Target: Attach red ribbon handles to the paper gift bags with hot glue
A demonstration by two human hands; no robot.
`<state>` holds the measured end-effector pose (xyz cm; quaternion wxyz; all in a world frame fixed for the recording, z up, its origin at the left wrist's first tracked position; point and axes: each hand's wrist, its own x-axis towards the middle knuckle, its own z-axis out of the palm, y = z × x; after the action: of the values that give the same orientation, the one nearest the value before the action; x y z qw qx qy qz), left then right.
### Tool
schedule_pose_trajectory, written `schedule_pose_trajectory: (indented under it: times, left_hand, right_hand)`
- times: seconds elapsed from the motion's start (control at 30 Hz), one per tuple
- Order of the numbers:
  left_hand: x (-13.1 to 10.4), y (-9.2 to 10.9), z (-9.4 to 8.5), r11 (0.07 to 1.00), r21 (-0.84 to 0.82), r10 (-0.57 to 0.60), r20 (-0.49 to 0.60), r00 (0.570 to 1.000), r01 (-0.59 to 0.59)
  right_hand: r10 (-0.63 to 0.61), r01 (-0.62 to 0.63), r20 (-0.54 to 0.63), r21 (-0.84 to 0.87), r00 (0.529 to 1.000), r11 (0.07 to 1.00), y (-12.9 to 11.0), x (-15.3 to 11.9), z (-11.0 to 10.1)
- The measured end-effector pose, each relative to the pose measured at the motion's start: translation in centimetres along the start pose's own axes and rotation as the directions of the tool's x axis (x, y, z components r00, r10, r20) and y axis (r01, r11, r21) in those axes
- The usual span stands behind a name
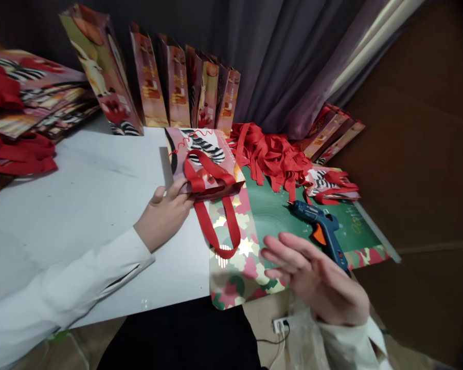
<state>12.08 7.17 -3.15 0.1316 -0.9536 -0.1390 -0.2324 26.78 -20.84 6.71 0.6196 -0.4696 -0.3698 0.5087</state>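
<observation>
A zebra-print paper gift bag (212,141) with red ribbon handles (235,226) lies flat, its mouth facing me. One handle lies over its front and the other hangs toward me onto a patterned mat. My left hand (165,213) grips the bag's near left corner, its fingertips partly hidden at the edge. My right hand (316,277) is raised over the table's front edge, fingers stretched out and holding nothing. Just beyond it a blue glue gun (319,218) with an orange trigger lies on the green mat (270,205). A thin red strand crosses the bag.
Red ribbon strips (272,154) are heaped behind the mat. Several upright bags (177,85) line the curtain, with more bags (334,133) at right. A handled bag (330,182) lies beside the heap. Stacked bags (57,108) fill the left. A socket (280,325) with cables sits below.
</observation>
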Motion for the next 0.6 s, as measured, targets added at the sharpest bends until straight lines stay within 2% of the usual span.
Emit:
schedule_pose_trajectory:
  times: [0.07,0.13,0.2,0.27,0.33,0.4,0.43,0.47,0.53,0.57,0.6]
  left_hand:
    - [0.0,0.0,0.1,0.999,-0.037,-0.015,0.004,1.0,0.015]
    - [0.1,0.0,0.1,0.996,-0.077,-0.037,0.011,0.999,0.037]
    - [0.2,0.1,0.0,0.994,-0.094,-0.052,0.029,0.998,0.055]
    - [0.3,0.2,-0.2,0.994,-0.09,-0.053,0.045,0.998,0.057]
    - [0.4,0.2,-0.4,0.995,-0.076,-0.054,0.057,0.997,0.059]
    - [0.4,0.1,-0.5,0.995,-0.074,-0.066,0.062,0.996,0.071]
    - [0.5,0.0,-0.5,0.994,-0.077,-0.073,0.062,0.995,0.078]
    - [0.5,-0.1,-0.5,0.993,-0.081,-0.077,0.062,0.995,0.082]
    - [0.5,-0.2,-0.4,0.992,-0.094,-0.078,0.054,0.996,0.082]
    - [0.5,-0.3,-0.4,0.992,-0.099,-0.076,0.05,0.996,0.08]
    - [0.5,-0.3,-0.4,0.992,-0.102,-0.076,0.047,0.996,0.08]
  right_hand:
    - [0.046,-0.042,0.009,-0.255,0.999,0.966,-0.5,3.5,-0.6]
    - [0.023,-0.029,-0.018,-0.524,1.0,0.851,0.1,7.7,-1.0]
    - [-0.045,-0.018,-0.063,-0.75,0.997,0.661,1.7,11.9,-0.8]
    - [-0.061,-0.018,-0.051,-0.89,0.997,0.455,3.7,15.3,0.1]
    - [-0.066,0.069,0.057,-0.975,0.996,0.209,5.3,17.5,1.3]
    - [-0.044,0.196,0.197,-0.98,0.979,-0.031,6.3,18.7,2.1]
    - [-0.025,0.247,0.252,-0.961,0.967,-0.121,6.6,19.0,2.2]
    - [-0.008,0.28,0.286,-0.943,0.958,-0.179,6.8,19.3,2.2]
    - [0.001,0.274,0.278,-0.944,0.961,-0.184,7.3,19.9,1.8]
    - [-0.017,0.228,0.232,-0.964,0.972,-0.134,7.6,20.3,1.7]
    - [-0.056,0.162,0.165,-0.986,0.985,-0.044,8.0,20.8,1.7]
